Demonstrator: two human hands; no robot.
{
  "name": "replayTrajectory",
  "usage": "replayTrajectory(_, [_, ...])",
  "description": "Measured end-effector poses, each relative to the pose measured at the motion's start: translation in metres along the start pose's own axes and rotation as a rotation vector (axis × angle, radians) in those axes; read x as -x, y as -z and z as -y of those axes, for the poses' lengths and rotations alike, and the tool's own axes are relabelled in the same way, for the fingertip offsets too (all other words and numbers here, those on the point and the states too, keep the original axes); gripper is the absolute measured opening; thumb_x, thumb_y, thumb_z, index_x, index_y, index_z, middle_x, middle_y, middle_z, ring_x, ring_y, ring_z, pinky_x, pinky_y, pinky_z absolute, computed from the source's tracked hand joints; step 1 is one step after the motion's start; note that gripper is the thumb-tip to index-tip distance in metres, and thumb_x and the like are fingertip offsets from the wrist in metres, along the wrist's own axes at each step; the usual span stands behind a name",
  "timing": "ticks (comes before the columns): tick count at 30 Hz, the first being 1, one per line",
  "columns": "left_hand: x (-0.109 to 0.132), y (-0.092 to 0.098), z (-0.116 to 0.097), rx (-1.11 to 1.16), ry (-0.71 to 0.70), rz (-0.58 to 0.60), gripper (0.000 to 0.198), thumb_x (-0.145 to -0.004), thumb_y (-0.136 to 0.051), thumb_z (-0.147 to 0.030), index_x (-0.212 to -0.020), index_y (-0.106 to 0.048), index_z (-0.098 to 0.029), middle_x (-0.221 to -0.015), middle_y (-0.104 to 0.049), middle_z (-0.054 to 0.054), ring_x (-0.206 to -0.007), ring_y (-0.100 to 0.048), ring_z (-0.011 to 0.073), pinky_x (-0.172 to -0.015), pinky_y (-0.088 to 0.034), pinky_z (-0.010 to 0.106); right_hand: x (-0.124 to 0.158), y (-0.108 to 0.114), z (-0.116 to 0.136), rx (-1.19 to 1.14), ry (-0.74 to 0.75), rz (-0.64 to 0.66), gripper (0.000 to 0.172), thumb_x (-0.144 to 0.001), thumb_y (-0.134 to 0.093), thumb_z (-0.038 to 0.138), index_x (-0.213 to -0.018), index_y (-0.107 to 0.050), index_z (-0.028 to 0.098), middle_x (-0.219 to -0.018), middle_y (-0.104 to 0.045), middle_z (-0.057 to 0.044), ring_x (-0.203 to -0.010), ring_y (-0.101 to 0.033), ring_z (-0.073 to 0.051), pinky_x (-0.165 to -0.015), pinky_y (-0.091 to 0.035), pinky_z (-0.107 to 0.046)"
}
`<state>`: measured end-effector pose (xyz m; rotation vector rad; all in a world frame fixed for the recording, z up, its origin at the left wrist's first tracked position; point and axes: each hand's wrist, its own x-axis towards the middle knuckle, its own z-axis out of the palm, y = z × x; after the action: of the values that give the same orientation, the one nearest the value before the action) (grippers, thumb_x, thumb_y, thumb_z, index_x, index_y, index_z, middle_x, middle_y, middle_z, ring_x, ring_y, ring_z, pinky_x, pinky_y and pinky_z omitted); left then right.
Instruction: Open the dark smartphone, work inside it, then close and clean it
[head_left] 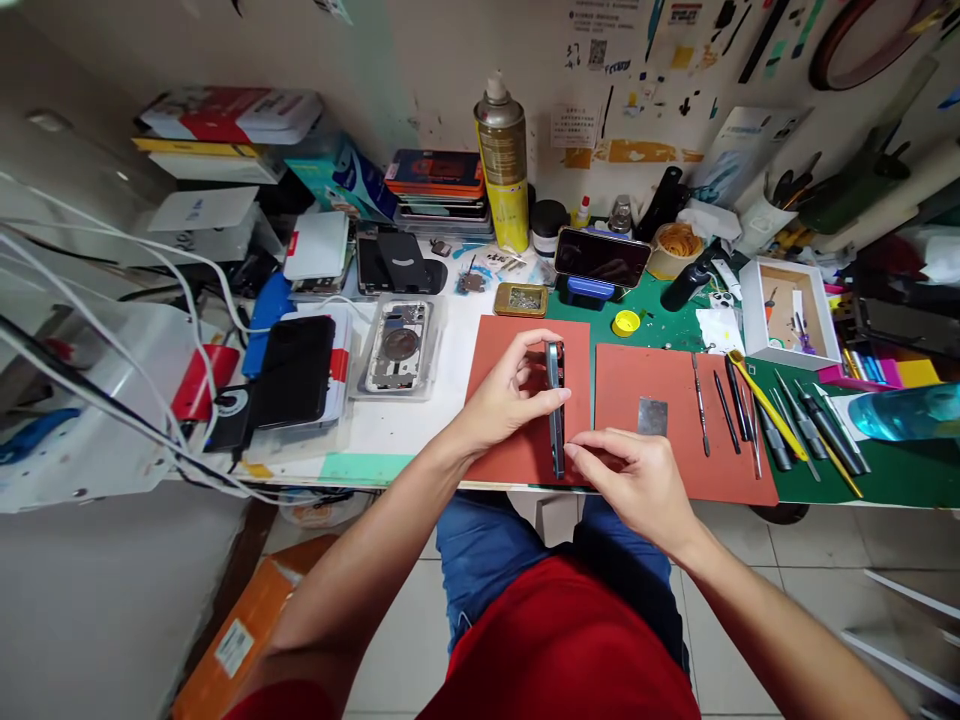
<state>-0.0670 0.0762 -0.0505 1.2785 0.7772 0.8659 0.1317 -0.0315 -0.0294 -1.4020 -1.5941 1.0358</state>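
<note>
"How is the phone (556, 437) held?"

"Over the left mat (525, 455), it is gripped on edge by the left hand (517, 385). Near its lower end, the right hand's (622, 465) thumb and forefinger are brought together; whether anything tiny is pinched cannot be told."

"And its handling?"

"It is judged light, stiff, slick and fragile, best taken by the rims."

"What is set around?"

"Behind the left mat, a tin (521, 300); well right of it, tools (775, 442)."
</note>
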Motion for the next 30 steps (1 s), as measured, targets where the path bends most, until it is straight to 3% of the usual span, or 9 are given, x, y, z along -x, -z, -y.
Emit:
replayTrajectory(11, [-0.001, -0.002, 0.002, 0.005, -0.012, -0.006, 0.063, -0.083, -0.093, -0.035, -0.133, -0.055, -0.032, -0.129, -0.061, 0.004, -0.118, -0.060, 0.0221, -0.103, -0.049, 0.038, -0.007, 0.002, 0.009, -0.026, -0.129, 0.066, 0.018, -0.095, -0.069, 0.029, -0.085, -0.081, 0.020, -0.071, -0.079, 0.000, -0.062, -0.071, -0.017, -0.061, -0.055, -0.027])
replayTrajectory(16, [0.000, -0.003, 0.001, 0.006, 0.002, 0.004, 0.064, -0.083, -0.093, -0.036, -0.133, -0.054, -0.033, -0.130, -0.062, 0.005, -0.125, -0.061, 0.0252, -0.106, -0.048, 0.043, -0.006, 0.003, 0.010, 0.035, -0.134, 0.089, 0.019, -0.093, -0.068, 0.026, -0.082, -0.081, 0.021, -0.071, -0.079, 0.000, -0.060, -0.066, -0.014, -0.061, -0.050, -0.026])
replayTrajectory(21, [-0.001, -0.003, 0.000, 0.029, 0.017, 0.018, 0.067, -0.081, -0.094, -0.037, -0.134, -0.054, -0.033, -0.134, -0.062, 0.006, -0.118, -0.065, 0.0243, -0.106, -0.051, 0.045, -0.005, 0.004, 0.010, 0.045, -0.135, 0.119, 0.020, -0.092, -0.066, 0.025, -0.079, -0.080, 0.020, -0.068, -0.077, 0.001, -0.059, -0.064, -0.014, -0.060, -0.049, -0.026])
replayTrajectory(30, [0.001, -0.001, -0.002, 0.002, 0.035, 0.028, 0.070, -0.082, -0.093, -0.040, -0.141, -0.058, -0.034, -0.139, -0.063, 0.008, -0.119, -0.067, 0.0271, -0.109, -0.051, 0.050, -0.005, 0.006, 0.011, 0.059, -0.131, 0.178, 0.019, -0.092, -0.064, 0.020, -0.081, -0.080, 0.022, -0.070, -0.080, 0.001, -0.061, -0.071, -0.017, -0.061, -0.053, -0.027])
